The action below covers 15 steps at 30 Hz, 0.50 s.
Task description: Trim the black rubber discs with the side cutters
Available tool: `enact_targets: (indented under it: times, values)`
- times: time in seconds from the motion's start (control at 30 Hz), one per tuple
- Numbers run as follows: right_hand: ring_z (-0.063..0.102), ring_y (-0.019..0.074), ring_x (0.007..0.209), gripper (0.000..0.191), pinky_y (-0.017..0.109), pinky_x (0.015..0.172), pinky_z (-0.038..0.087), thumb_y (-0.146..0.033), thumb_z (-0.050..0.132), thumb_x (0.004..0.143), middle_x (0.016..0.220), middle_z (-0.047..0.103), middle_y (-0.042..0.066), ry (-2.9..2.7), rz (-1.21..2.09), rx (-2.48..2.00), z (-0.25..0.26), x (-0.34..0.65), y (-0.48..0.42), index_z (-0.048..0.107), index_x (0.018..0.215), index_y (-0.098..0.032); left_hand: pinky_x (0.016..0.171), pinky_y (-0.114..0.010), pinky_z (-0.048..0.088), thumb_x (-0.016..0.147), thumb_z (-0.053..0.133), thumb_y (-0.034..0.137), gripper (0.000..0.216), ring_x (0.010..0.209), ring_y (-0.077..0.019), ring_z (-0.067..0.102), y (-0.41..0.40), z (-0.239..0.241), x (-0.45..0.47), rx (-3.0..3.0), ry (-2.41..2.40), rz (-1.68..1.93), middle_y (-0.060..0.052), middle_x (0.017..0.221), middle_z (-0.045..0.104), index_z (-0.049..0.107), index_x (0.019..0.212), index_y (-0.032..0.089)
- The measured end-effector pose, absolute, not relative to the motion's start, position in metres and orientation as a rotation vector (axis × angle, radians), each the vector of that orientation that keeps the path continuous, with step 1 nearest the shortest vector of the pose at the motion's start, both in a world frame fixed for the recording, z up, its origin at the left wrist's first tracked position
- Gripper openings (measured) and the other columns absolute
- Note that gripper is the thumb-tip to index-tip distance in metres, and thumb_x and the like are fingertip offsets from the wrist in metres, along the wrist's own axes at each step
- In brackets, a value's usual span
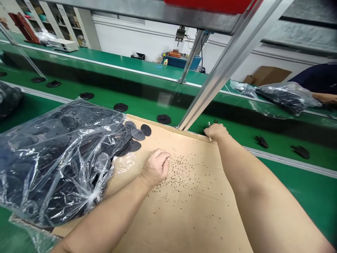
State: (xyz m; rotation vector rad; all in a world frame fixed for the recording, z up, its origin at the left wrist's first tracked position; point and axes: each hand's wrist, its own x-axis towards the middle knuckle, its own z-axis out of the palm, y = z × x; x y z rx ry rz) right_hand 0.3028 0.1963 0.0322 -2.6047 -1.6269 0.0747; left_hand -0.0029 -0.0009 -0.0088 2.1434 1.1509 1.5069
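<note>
My left hand [157, 167] is closed with curled fingers, low over a sheet of tan cardboard [184, 214]. Whatever it pinches, if anything, is hidden. Around and right of it lie many tiny dark bits [181, 172]. My right hand [217, 132] reaches to the far edge of the cardboard, beside the green belt [142, 109]. Its fingers are closed; a small shiny tip shows by them, but its kind is unclear. Left of my left hand, thin black discs [138, 134] spill from a clear plastic bag [52, 151] full of them.
Black pieces [163, 119] are spaced along the belt, with a dark crumpled one [261, 141] to the right. A metal post [210, 80] rises between my hands. Beyond the belt, another person's arm [325, 97] is near a plastic bag [288, 96] of black pieces.
</note>
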Motion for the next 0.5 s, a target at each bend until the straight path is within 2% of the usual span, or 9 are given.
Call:
enact_targets:
  times: [0.1, 0.2, 0.27, 0.33, 0.43, 0.5]
  values:
    - [0.050, 0.0386, 0.117, 0.058, 0.050, 0.095, 0.044, -0.027, 0.062, 0.068, 0.130, 0.048, 0.025, -1.478, -0.085, -2.529, 0.050, 0.299, 0.171, 0.057, 0.122, -0.007, 0.079, -0.035, 0.053, 0.085, 0.051, 0.013, 0.017, 0.085, -0.0199, 0.060, -0.002, -0.011, -0.003, 2.075, 1.126, 1.540, -0.009, 0.091, 0.062, 0.062, 0.097, 0.019]
    - [0.052, 0.0316, 0.112, 0.055, 0.044, 0.096, 0.043, -0.026, 0.058, 0.070, 0.124, 0.054, 0.017, -1.524, -0.117, -2.152, 0.062, 0.282, 0.126, 0.056, 0.123, -0.013, 0.069, -0.031, 0.052, 0.085, 0.056, 0.021, 0.014, 0.071, -0.0155, 0.059, -0.003, -0.013, 0.001, 1.843, 1.131, 1.568, -0.008, 0.091, 0.063, 0.062, 0.097, 0.019]
    - [0.057, 0.0274, 0.101, 0.058, 0.043, 0.091, 0.046, -0.026, 0.055, 0.070, 0.111, 0.060, 0.013, -1.588, 0.033, -1.876, 0.063, 0.261, 0.084, 0.053, 0.127, -0.014, 0.058, -0.027, 0.049, 0.085, 0.059, 0.031, 0.017, 0.058, -0.0117, 0.055, -0.002, -0.010, 0.005, 1.508, 1.139, 1.486, -0.006, 0.085, 0.064, 0.061, 0.097, 0.019]
    - [0.059, 0.0248, 0.094, 0.056, 0.043, 0.088, 0.048, -0.030, 0.056, 0.073, 0.106, 0.062, 0.010, -1.681, 0.261, -1.596, 0.057, 0.233, 0.039, 0.053, 0.128, -0.017, 0.044, -0.022, 0.040, 0.085, 0.059, 0.046, 0.030, 0.047, -0.0091, 0.050, 0.000, -0.004, 0.006, 1.094, 1.082, 1.280, -0.003, 0.076, 0.063, 0.058, 0.100, 0.019]
    - [0.061, 0.0231, 0.092, 0.053, 0.039, 0.081, 0.052, -0.030, 0.060, 0.075, 0.104, 0.064, 0.008, -1.725, 0.585, -1.267, 0.041, 0.191, -0.018, 0.056, 0.126, -0.019, 0.033, -0.017, 0.023, 0.085, 0.044, 0.069, 0.057, 0.037, -0.0079, 0.044, 0.004, 0.008, -0.002, 0.643, 0.822, 0.854, -0.003, 0.067, 0.062, 0.056, 0.105, 0.017]
    - [0.062, 0.0223, 0.091, 0.050, 0.037, 0.077, 0.054, -0.028, 0.062, 0.074, 0.105, 0.065, 0.008, -1.719, 0.742, -1.169, 0.030, 0.170, -0.041, 0.058, 0.124, -0.020, 0.031, -0.016, 0.019, 0.083, 0.034, 0.077, 0.070, 0.035, -0.0073, 0.041, 0.005, 0.014, -0.011, 0.519, 0.636, 0.636, -0.005, 0.065, 0.063, 0.059, 0.104, 0.015]
